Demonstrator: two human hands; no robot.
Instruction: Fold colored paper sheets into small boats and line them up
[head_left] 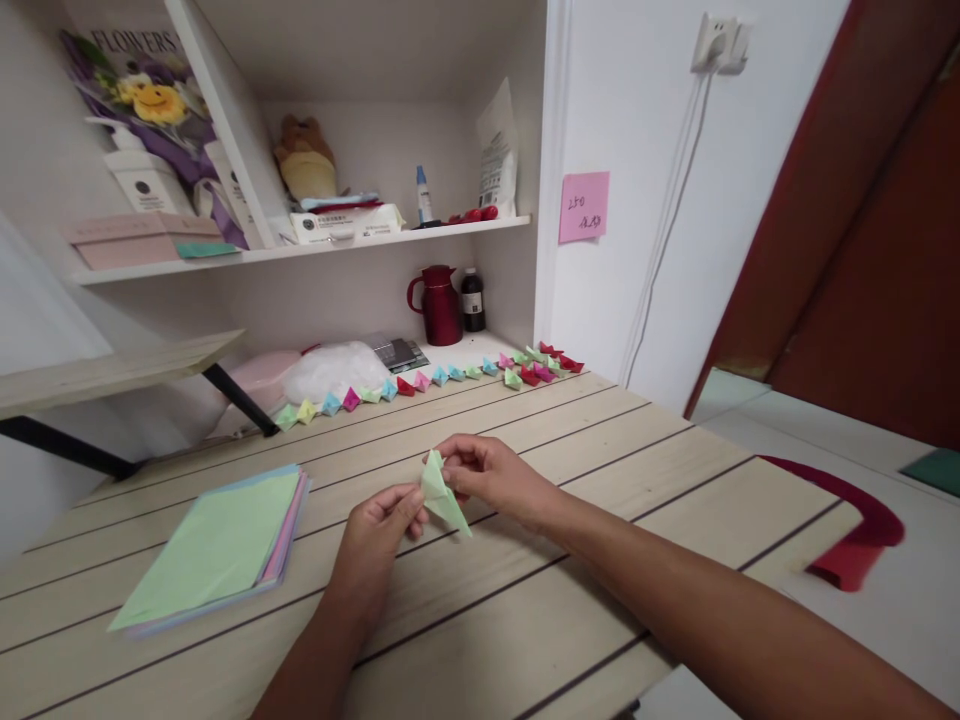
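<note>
A small folded piece of light green paper (442, 494) is held above the wooden table (570, 560) between both hands. My left hand (379, 545) pinches its lower left edge with closed fingers. My right hand (491, 477) pinches its upper right side, fingers pressed together. A stack of coloured paper sheets (221, 545), green on top, lies on the table to the left of my left hand.
A row of several small folded paper shapes (420, 382) in many colours runs along the table's far edge. Behind it stand a red jug (439, 305) and a dark bottle (472, 298). Shelves with boxes and bottles rise above. A pink note (583, 206) sticks on the wall.
</note>
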